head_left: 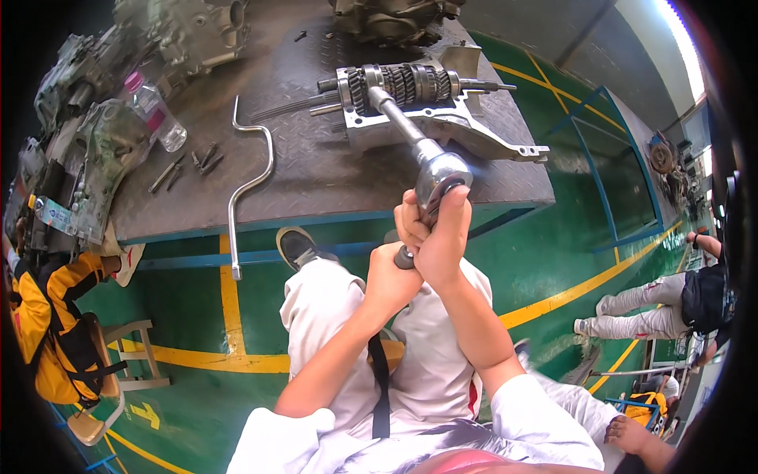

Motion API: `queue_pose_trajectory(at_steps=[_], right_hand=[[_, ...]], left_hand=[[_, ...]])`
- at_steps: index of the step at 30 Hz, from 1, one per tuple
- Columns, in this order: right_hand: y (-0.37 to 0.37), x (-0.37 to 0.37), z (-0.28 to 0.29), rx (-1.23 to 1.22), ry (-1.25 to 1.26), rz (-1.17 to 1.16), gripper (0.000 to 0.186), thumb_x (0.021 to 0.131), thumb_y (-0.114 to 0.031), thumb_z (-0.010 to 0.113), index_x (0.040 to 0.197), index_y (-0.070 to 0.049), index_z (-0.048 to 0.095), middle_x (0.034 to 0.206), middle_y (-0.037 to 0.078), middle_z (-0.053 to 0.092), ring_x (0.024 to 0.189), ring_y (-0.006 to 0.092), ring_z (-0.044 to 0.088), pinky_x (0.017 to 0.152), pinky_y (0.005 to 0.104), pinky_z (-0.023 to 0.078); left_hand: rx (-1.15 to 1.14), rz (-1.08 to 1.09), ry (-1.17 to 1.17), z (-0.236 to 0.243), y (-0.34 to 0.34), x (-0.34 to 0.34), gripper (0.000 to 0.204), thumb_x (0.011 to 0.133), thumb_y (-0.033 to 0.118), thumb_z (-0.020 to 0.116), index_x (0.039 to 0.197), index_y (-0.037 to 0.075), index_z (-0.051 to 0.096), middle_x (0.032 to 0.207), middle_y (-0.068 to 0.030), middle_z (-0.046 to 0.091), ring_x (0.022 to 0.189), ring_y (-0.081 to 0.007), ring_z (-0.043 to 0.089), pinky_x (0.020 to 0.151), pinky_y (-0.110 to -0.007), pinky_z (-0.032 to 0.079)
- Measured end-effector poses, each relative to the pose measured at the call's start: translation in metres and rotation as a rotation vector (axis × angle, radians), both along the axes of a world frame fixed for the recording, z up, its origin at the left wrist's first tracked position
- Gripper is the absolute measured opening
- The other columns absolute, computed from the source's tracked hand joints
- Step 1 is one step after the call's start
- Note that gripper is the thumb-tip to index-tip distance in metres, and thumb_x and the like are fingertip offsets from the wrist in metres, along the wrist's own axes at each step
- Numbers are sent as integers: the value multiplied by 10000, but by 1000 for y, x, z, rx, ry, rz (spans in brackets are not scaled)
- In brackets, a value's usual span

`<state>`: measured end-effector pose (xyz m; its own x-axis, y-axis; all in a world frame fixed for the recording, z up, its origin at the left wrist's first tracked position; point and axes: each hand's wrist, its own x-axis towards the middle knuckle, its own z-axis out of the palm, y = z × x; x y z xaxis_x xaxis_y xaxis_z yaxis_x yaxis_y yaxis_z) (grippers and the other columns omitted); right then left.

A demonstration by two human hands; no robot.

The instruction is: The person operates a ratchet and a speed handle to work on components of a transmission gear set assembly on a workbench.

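Note:
Both my hands are closed round the handle of a large chrome ratchet wrench (444,168). My right hand (442,235) grips it just below the round head, thumb up along it. Lower down, by the dark handle end, is my left hand (393,276), its fingers partly hidden. From the head a long extension bar (401,120) reaches away to the gears. These gears (410,84) sit on shafts in an open half gearbox housing (442,126) on the workbench (316,186). I cannot tell whether the bar's far end touches a gear.
A bent speed wrench (270,150) overhangs the bench's front edge. Left of it lie several small dark metal pieces (207,158), a pink-capped bottle (155,110) and metal castings (103,162). Another casting (395,20) stands at the back. People (655,304) are at right; a chair (118,379) stands at left.

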<state>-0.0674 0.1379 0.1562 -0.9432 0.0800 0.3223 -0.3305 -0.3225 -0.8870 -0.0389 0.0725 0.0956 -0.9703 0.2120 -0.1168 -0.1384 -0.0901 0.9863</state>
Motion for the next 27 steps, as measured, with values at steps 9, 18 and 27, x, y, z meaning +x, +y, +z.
queue_pose_trajectory(at_steps=[9, 18, 27], right_hand=[[5, -6, 1, -13, -119, -25, 650, 894, -598, 294, 789, 14, 486, 457, -48, 252, 354, 49, 237, 334, 212, 162], [6, -6, 1, -39, -159, -61, 673, 869, -634, 311, 789, 16, 467, 456, -44, 261, 352, 51, 245, 333, 209, 170], [-1, -3, 3, -17, -100, -94, 667, 876, -629, 300, 784, 15, 448, 465, -40, 270, 365, 45, 263, 339, 206, 182]], left_hand=[[-18, 27, -21, -1, 5, 1, 136, 734, 39, 583, 637, -39, 527, 517, -52, 521, 471, -94, 458, 451, -273, 365], [-21, 16, -4, -1, 5, 1, 130, 723, 29, 586, 628, -34, 524, 506, -43, 510, 476, -83, 461, 443, -265, 360], [-25, 34, -6, -1, 1, 0, 132, 717, 28, 592, 626, -39, 523, 509, -36, 513, 483, -80, 465, 445, -265, 365]])
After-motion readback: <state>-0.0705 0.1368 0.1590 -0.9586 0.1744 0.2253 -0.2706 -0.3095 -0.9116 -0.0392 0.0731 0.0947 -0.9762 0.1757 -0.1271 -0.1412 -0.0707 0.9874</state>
